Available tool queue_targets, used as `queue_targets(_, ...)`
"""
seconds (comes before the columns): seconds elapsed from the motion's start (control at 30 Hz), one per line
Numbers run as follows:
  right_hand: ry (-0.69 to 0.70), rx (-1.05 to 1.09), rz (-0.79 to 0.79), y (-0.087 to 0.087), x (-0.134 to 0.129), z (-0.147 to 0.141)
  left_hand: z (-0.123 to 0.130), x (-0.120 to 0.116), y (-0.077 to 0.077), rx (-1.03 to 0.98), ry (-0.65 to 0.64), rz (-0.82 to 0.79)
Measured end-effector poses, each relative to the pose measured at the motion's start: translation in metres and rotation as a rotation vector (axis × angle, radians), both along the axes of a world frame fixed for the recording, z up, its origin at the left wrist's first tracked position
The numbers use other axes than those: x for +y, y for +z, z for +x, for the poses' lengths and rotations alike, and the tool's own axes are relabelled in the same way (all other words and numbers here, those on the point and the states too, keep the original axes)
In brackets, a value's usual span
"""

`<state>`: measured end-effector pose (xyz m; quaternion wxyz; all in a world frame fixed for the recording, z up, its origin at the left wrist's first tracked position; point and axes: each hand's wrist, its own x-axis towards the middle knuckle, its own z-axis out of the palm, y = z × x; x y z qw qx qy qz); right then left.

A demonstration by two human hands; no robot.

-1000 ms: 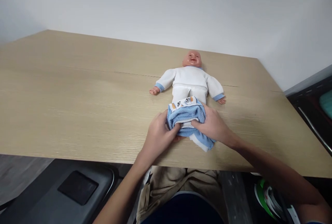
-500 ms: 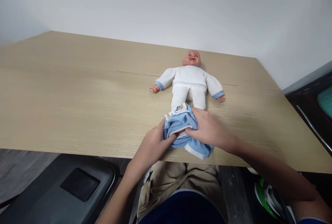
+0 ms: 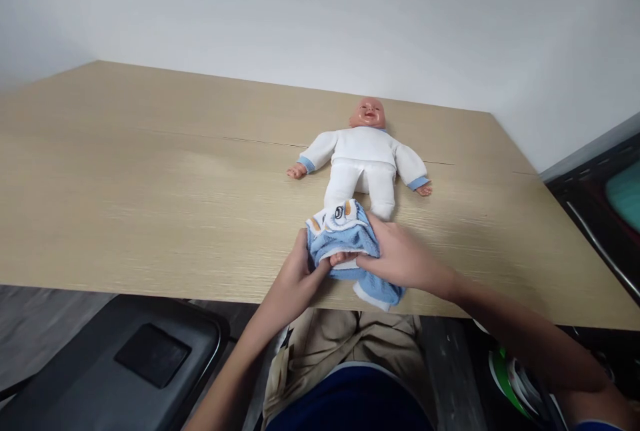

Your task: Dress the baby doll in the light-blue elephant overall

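Observation:
A baby doll (image 3: pixel 364 144) in a white top with blue cuffs lies on its back on the wooden table (image 3: pixel 150 204), its legs toward me. Blue terry-cloth pants (image 3: pixel 345 239) with a white waistband and a stitched cartoon face are bunched around the doll's lower leg. Through one white-edged leg opening shows a toe end of the doll's foot (image 3: pixel 340 258). My left hand (image 3: pixel 293 278) is closed on the left side of the pants, thumb at the opening's edge. On the right side, my right hand (image 3: pixel 400 251) grips the cloth too. The other pant leg hangs toward the table's front edge.
Left of my lap stands a black chair (image 3: pixel 100 364) with a dark flat phone-like object (image 3: pixel 153 354) on its seat. Black furniture (image 3: pixel 605 218) borders the table's right side. Below the right arm are round items with a green rim (image 3: pixel 507 381). A white wall is behind.
Both hands have drawn the pants slightly left, and the leg opening has spread wider. More of the doll's foot now shows in it.

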<state>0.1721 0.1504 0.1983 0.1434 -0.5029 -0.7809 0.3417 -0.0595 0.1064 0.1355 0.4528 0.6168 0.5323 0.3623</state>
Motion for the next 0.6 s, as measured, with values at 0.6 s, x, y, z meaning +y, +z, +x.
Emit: queue_targets(0.6,0.08,0.548,-0.038,-0.026,0.062,0.033,-0.028,0.075,0.021,-0.101,-0.145,0.11)
